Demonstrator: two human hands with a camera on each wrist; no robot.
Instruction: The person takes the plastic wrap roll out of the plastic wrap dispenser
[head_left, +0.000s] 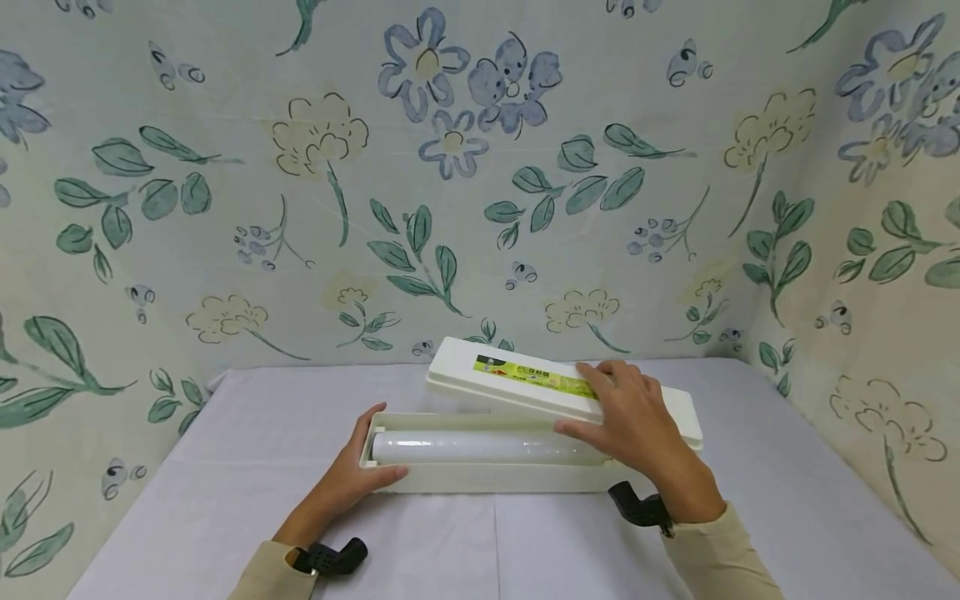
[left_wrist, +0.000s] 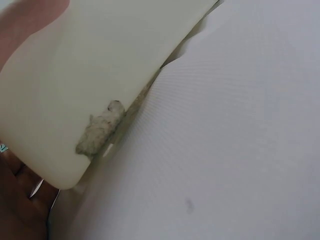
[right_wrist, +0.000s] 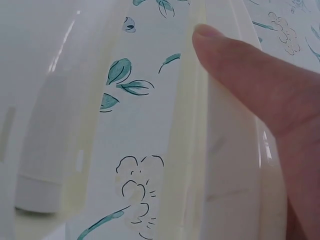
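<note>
Above box [head_left: 495, 480] w/ roll [head_left: 480, 448], R hand [head_left: 633, 421] grips lid [head_left: 536, 393].

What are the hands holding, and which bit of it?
The right hand holds a long rectangular white plastic lid by its right half. The left hand grips a long off-white plastic box at its left end.

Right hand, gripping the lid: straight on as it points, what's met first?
Beyond the lid it holds, the right hand would likely meet the floral backdrop first; depth is unclear.
</note>
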